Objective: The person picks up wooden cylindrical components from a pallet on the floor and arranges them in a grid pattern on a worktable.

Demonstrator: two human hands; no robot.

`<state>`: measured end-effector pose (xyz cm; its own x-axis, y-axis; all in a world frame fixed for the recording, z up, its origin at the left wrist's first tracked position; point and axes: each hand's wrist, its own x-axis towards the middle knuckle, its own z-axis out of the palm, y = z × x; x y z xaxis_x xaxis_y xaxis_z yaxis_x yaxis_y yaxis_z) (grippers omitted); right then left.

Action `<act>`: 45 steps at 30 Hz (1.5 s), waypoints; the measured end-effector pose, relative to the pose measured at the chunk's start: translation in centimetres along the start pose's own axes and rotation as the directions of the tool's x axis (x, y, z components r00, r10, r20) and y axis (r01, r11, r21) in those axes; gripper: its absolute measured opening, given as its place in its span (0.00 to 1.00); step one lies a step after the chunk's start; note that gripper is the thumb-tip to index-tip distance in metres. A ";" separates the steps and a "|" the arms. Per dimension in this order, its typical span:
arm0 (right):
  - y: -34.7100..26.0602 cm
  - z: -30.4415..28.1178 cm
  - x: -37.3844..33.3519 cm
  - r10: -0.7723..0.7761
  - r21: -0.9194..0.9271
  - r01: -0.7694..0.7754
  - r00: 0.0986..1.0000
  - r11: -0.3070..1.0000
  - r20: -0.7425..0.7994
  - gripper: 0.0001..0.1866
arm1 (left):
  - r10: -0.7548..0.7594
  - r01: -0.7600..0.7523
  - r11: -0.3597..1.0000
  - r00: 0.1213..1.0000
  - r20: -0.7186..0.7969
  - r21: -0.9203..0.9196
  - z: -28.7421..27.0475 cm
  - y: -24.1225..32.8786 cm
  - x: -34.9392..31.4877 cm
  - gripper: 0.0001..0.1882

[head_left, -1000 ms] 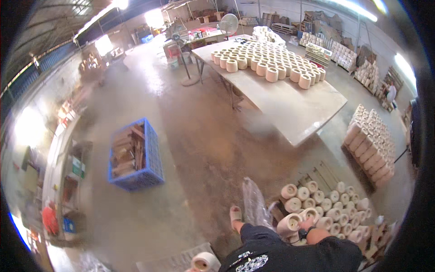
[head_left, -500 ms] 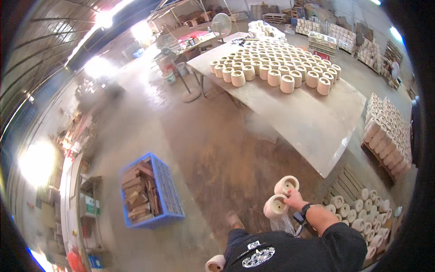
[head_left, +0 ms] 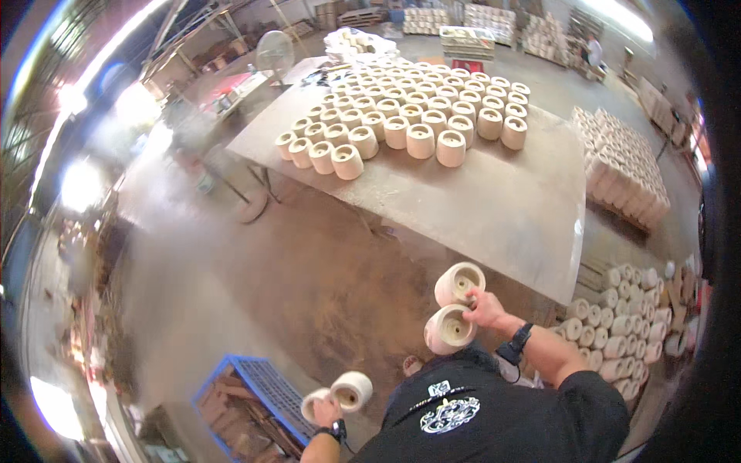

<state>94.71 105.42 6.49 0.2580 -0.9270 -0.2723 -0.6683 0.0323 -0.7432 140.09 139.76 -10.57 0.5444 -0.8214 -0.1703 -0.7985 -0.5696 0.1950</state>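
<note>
My right hand (head_left: pixel 485 310) grips two pale, cup-shaped round pieces at once, its fingers hooked over their rims where they meet. The upper piece (head_left: pixel 448 287) and the lower piece (head_left: pixel 438 333) have round hollows with a small hole at the bottom. Lower left, my left hand (head_left: pixel 327 412) is closed on another pair of the same kind: one piece (head_left: pixel 363 383) shows its hollow, the other (head_left: pixel 309 401) is partly covered by the fingers. Both pairs hang in the air, short of the large table (head_left: pixel 532 231).
Rows of matching pieces (head_left: pixel 420 142) stand upright on the table. Stacked ones (head_left: pixel 625 316) lie at lower right, with a bigger stack (head_left: pixel 617 166) beyond. Below my left hand is a blue crate (head_left: pixel 266 386) of wood scraps. A standing fan (head_left: pixel 275 52) is behind the table.
My left hand has come into view with two cup-shaped pieces. The table now appears nearer and further left, and the crate lower. My right hand still holds its pair.
</note>
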 end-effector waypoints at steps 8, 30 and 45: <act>-2.6 -0.9 8.8 0.076 0.082 -0.068 0.991 0.994 -0.106 0.29 | 0.408 -0.404 0.911 0.912 -0.042 0.080 -17.1 12.4 27.1 0.19; -9.9 -0.2 27.8 0.454 0.186 -0.414 0.795 0.891 -0.403 0.30 | 0.883 -0.914 -0.384 -0.406 0.235 -0.131 -23.1 53.5 65.9 0.15; -15.7 -3.0 40.6 0.504 0.073 -0.508 0.806 0.858 -0.311 0.26 | 0.662 -0.806 -0.587 -0.535 0.525 -0.082 -16.4 63.2 74.0 0.13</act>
<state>113.58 66.20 8.94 -0.3459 -0.8469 -0.4038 -0.6538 0.5263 -0.5436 134.13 42.53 5.00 -0.9547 0.0783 -0.2870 0.0508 0.9935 0.1022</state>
